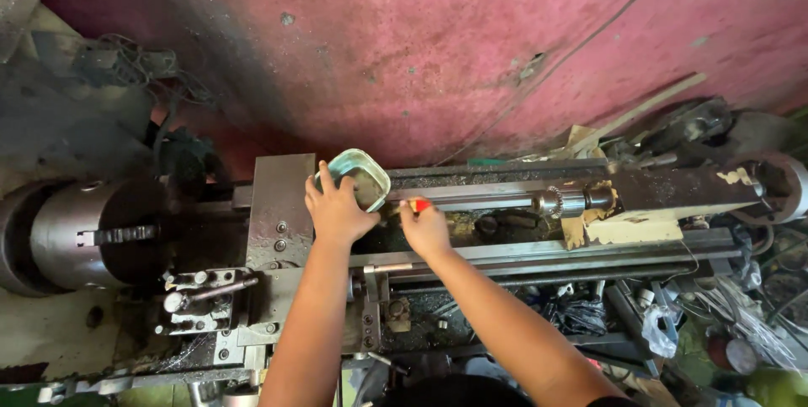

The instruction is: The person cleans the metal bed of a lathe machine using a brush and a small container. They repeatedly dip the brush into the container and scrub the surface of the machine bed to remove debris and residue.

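I look down on an old metal lathe (522, 247). My left hand (337, 212) grips a small clear plastic tub with a pale green rim (364, 173), tilted over the lathe bed beside the carriage (280, 205). My right hand (425, 228) is closed on a thin red-handled tool (419, 204), its tip hidden, pointing toward the tub. Both hands are close together above the bed rails.
The round chuck (93, 234) sits at the left, the tool post (202, 297) below it. A drill chuck on the tailstock (581, 199) points left from the right. Cluttered tools, bags and wires fill the right side. A pink wall (438, 45) rises behind.
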